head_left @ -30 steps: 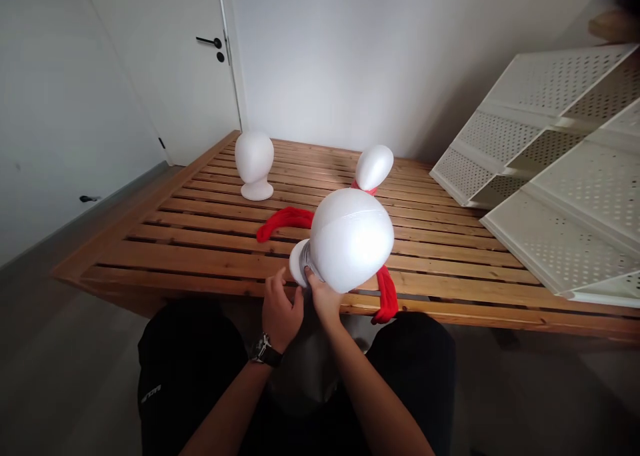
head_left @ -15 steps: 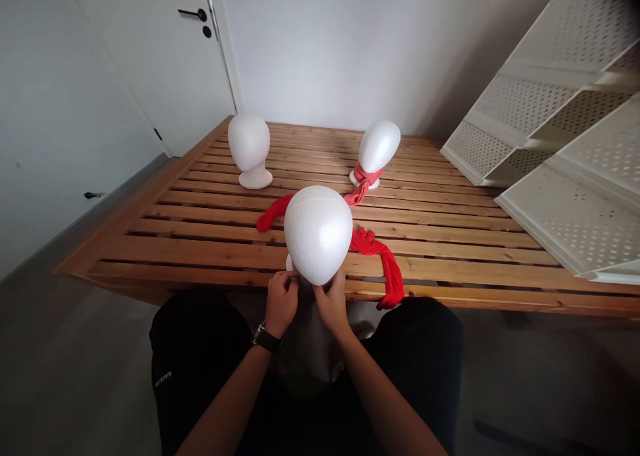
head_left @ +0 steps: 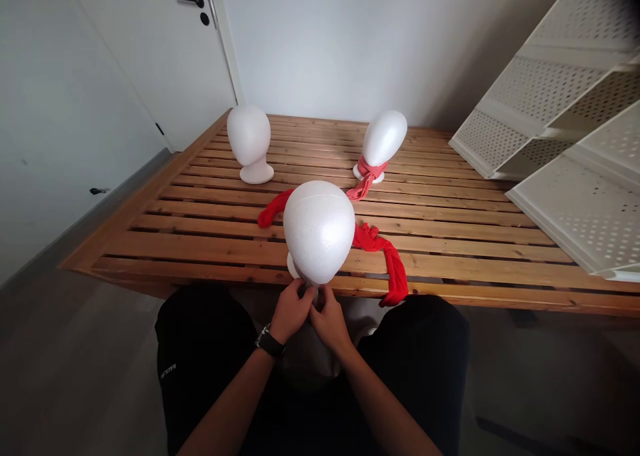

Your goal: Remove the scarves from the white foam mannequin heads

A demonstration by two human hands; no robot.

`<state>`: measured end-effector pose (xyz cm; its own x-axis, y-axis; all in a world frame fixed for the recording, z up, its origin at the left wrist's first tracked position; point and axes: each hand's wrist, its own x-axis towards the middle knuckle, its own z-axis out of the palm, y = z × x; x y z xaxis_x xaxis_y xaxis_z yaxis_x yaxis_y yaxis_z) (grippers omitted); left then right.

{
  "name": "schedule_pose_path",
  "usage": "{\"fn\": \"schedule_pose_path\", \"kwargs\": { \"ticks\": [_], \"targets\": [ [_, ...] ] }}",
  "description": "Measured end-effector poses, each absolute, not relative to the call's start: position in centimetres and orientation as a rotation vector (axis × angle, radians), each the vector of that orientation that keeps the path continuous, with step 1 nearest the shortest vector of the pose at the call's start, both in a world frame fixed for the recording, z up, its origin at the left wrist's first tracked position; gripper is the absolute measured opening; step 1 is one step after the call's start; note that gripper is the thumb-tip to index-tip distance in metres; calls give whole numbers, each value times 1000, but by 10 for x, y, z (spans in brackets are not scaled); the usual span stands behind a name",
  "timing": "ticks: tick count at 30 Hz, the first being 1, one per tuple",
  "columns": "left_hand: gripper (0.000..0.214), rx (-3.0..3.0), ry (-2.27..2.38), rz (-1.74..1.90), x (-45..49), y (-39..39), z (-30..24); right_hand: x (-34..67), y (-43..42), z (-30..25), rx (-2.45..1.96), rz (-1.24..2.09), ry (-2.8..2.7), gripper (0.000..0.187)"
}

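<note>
White foam head stands upright at the bench's near edge, long axis vertical, crown up, base down. Left hand and right hand both pinch its neck from below, fingers closed on it. Red scarf lies just behind it across the slats. Farther back: bare foam head left, scarf-tied foam head right.
</note>
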<state>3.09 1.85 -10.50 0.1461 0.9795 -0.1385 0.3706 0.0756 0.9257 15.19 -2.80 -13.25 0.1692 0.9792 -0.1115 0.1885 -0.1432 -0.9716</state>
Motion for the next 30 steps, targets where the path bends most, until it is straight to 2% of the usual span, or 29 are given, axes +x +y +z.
{"fn": "schedule_pose_path", "kwargs": {
  "ticks": [4,9,15,21,25,30],
  "targets": [
    [21,1391,1317,788,32,24,-108,150,-29,-135,-1567,1140,-1288,9],
    [34,1176,1299,892,27,25,-107,149,-27,-127,-1434,1199,-1304,24],
    [51,840,1065,939,26,20,-95,154,-20,-122,-1178,1344,-1185,39],
    [45,761,907,717,35,33,-87,159,-16,-125,-1246,1368,-1367,36],
    [46,672,1033,801,42,42,-94,168,-15,-115,-1216,1463,-1421,35],
    [44,629,991,974,47,41,-99,184,-9,-109,-1378,1158,-921,43]
  ]
}}
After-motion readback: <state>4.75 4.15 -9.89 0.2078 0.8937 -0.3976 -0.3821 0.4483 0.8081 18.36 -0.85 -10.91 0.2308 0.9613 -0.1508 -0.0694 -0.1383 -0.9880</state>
